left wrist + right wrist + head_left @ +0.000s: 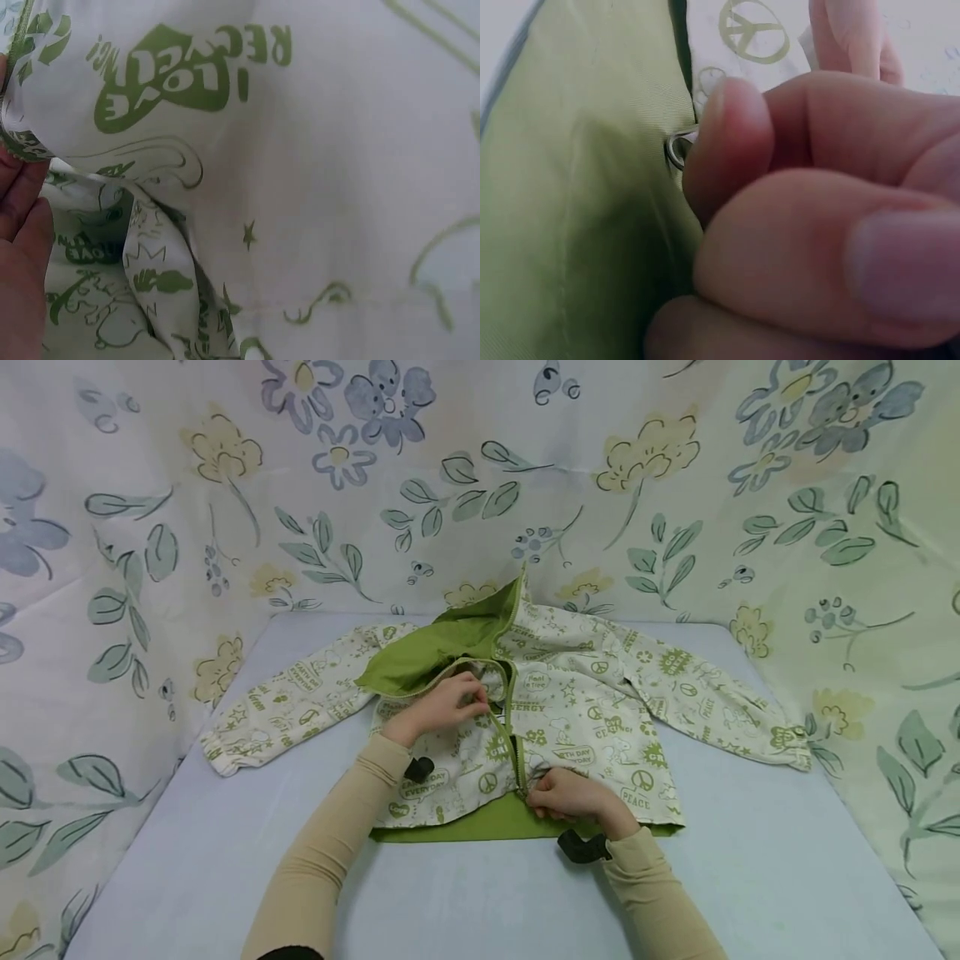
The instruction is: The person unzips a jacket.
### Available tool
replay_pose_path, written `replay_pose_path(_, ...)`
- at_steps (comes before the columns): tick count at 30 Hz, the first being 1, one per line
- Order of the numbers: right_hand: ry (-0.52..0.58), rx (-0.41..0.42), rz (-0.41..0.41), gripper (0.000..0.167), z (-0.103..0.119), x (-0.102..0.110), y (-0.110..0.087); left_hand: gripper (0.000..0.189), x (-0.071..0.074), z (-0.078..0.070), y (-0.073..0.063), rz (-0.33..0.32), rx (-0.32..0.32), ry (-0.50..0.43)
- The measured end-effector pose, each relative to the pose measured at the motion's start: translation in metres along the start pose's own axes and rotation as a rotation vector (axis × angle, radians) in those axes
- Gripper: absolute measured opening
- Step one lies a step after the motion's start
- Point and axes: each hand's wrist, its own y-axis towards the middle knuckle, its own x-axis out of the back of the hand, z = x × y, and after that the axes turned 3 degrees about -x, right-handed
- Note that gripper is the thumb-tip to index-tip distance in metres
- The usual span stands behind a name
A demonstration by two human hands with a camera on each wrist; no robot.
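Note:
A white hooded jacket (457, 768) with green print lies front up, its green lining showing in the hood (442, 643) and along the hem. My left hand (447, 704) pinches the front edge by the upper part of the zipper (519, 764). In the left wrist view, the fingers (22, 187) of that hand hold the cloth edge at the far left. Down at the hem, my right hand (570, 795) has its thumb and fingers closed at the zipper's lower end. A metal loop (676, 148) of the zipper pull sticks out beside those fingertips; the rest is hidden behind them.
The jacket's sleeves (292, 702) (712, 710) spread out to both sides on the pale table (465, 902). Behind and at the sides hangs a floral curtain (480, 485). Dark wrist-camera pieces (582, 847) sit at both wrists.

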Motion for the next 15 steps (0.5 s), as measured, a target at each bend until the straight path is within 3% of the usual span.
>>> replay_pose_path(7, -0.088, 0.030, -0.025, 0.035, 0.000, 0.001, -0.001, 0.015, -0.011, 0.000, -0.001, 0.016, -0.019, -0.016)
replay_pose_path(15, -0.015, 0.110, 0.022, 0.042, 0.003, 0.019, -0.022, 0.051, -0.019, -0.014, -0.007, 0.040, 0.009, -0.048)
